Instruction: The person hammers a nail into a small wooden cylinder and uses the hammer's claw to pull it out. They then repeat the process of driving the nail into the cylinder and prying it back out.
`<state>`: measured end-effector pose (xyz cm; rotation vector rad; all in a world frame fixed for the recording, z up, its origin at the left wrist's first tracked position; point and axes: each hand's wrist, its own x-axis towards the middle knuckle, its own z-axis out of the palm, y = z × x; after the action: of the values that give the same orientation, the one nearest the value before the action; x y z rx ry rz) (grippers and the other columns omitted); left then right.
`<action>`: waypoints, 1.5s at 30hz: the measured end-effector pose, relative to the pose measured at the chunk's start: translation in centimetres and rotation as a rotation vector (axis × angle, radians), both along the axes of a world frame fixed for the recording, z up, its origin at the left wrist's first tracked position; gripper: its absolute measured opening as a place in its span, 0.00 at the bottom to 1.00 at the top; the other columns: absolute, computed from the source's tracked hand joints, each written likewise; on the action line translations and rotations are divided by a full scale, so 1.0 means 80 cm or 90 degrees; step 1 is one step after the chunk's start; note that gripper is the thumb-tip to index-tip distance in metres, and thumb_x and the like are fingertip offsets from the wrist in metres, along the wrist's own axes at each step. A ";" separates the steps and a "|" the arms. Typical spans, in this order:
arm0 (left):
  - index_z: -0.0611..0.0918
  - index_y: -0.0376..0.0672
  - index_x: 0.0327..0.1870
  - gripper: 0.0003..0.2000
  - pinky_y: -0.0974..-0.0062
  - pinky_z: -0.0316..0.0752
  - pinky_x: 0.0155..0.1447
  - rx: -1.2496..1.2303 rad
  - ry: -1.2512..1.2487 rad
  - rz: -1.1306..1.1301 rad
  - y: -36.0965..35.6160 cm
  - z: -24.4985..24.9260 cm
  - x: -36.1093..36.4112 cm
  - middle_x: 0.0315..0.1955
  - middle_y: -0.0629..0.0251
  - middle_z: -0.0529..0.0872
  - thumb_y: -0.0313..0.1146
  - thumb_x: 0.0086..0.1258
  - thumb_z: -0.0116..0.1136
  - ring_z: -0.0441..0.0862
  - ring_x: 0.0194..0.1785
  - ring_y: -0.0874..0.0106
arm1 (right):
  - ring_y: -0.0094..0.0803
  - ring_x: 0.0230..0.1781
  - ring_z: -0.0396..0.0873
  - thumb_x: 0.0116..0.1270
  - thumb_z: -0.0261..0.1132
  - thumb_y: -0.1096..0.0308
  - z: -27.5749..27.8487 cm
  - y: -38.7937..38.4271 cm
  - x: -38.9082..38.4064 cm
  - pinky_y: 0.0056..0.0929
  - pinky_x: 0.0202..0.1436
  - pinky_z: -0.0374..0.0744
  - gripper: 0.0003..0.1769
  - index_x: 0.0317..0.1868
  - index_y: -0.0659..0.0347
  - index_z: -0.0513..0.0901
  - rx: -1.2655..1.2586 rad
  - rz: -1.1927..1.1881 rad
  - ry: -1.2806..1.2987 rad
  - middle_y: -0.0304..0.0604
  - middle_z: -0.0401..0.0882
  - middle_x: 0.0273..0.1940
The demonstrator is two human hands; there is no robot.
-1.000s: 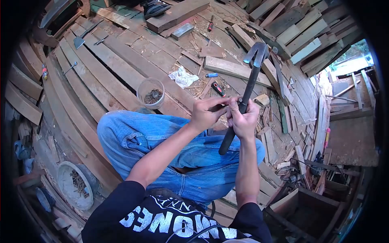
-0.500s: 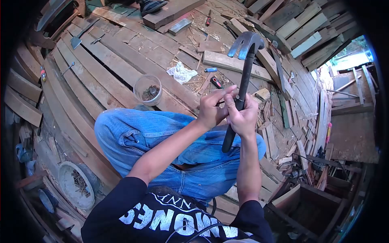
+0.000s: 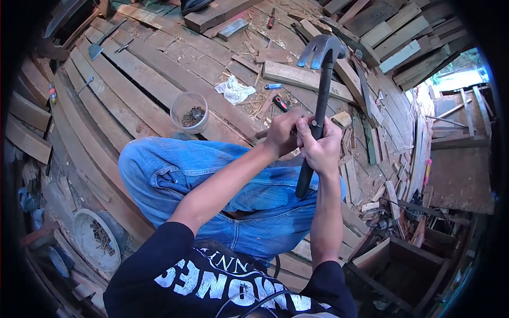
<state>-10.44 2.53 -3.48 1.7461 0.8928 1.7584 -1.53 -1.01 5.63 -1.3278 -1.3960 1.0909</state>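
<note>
My right hand [image 3: 323,146] is wrapped around the dark handle of a claw hammer [image 3: 322,87], which stands tilted with its head up and its butt over my lap. The thumb presses against the handle, and a small round metal end [image 3: 314,123], like a nail head, shows beside the thumb tip. My left hand [image 3: 284,132] is right beside it, fingers curled and closed; whatever they grip is hidden. Near my knee stands a clear plastic tub [image 3: 190,113] with nails or small metal pieces inside.
Planks form the floor, with gaps between them. Around me lie a wooden beam [image 3: 307,80], a white rag [image 3: 234,90], a blue lighter [image 3: 273,86] and a red-black tool [image 3: 280,103]. A white bucket [image 3: 79,236] holding nails is at the left; stacked timber [image 3: 400,34] rises at upper right.
The fingers of my left hand have curled in more, and that hand has shifted slightly right, closer to my right hand. The hammer stays in my right hand, and the view has shifted slightly.
</note>
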 end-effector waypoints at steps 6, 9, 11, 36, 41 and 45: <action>0.82 0.39 0.39 0.10 0.69 0.76 0.31 -0.049 0.011 -0.095 0.006 0.005 -0.003 0.28 0.59 0.81 0.29 0.56 0.61 0.82 0.30 0.62 | 0.16 0.10 0.66 0.66 0.65 0.68 0.004 0.006 -0.001 0.16 0.11 0.62 0.11 0.35 0.67 0.75 -0.019 0.023 -0.002 0.35 0.72 0.16; 0.82 0.39 0.39 0.10 0.68 0.76 0.33 -0.118 -0.030 -0.144 0.004 0.007 0.001 0.29 0.58 0.82 0.31 0.57 0.60 0.83 0.33 0.60 | 0.15 0.13 0.68 0.63 0.66 0.70 0.013 0.004 -0.003 0.17 0.15 0.64 0.08 0.33 0.66 0.78 -0.038 0.005 -0.002 0.34 0.74 0.17; 0.82 0.40 0.39 0.10 0.69 0.76 0.33 -0.142 -0.028 -0.170 0.007 0.011 -0.002 0.28 0.58 0.82 0.31 0.57 0.59 0.83 0.32 0.60 | 0.15 0.13 0.68 0.63 0.67 0.69 0.016 0.002 -0.002 0.16 0.15 0.64 0.09 0.35 0.67 0.78 0.022 0.046 -0.016 0.33 0.74 0.17; 0.74 0.40 0.33 0.11 0.79 0.71 0.23 -0.025 -0.073 0.035 0.011 0.000 -0.002 0.20 0.66 0.77 0.33 0.59 0.66 0.77 0.21 0.78 | 0.15 0.13 0.69 0.66 0.64 0.70 0.003 0.001 -0.004 0.15 0.14 0.64 0.08 0.35 0.67 0.76 -0.001 -0.007 0.113 0.35 0.75 0.17; 0.74 0.41 0.32 0.15 0.81 0.71 0.23 -0.058 -0.074 0.018 0.011 -0.005 -0.004 0.19 0.68 0.75 0.34 0.54 0.70 0.76 0.21 0.79 | 0.17 0.11 0.67 0.67 0.63 0.69 0.010 0.000 0.001 0.16 0.12 0.63 0.10 0.35 0.68 0.75 0.019 -0.015 0.119 0.38 0.74 0.17; 0.74 0.42 0.32 0.15 0.80 0.73 0.24 -0.026 -0.053 0.046 0.010 -0.006 -0.004 0.20 0.68 0.76 0.33 0.53 0.71 0.77 0.22 0.78 | 0.16 0.12 0.68 0.66 0.64 0.68 0.004 0.004 0.002 0.16 0.14 0.64 0.10 0.36 0.68 0.75 0.019 -0.017 0.133 0.36 0.74 0.17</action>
<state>-10.77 3.32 -3.95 1.6202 0.9609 1.8315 -1.40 -0.72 5.94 -1.1713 -1.2324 1.1526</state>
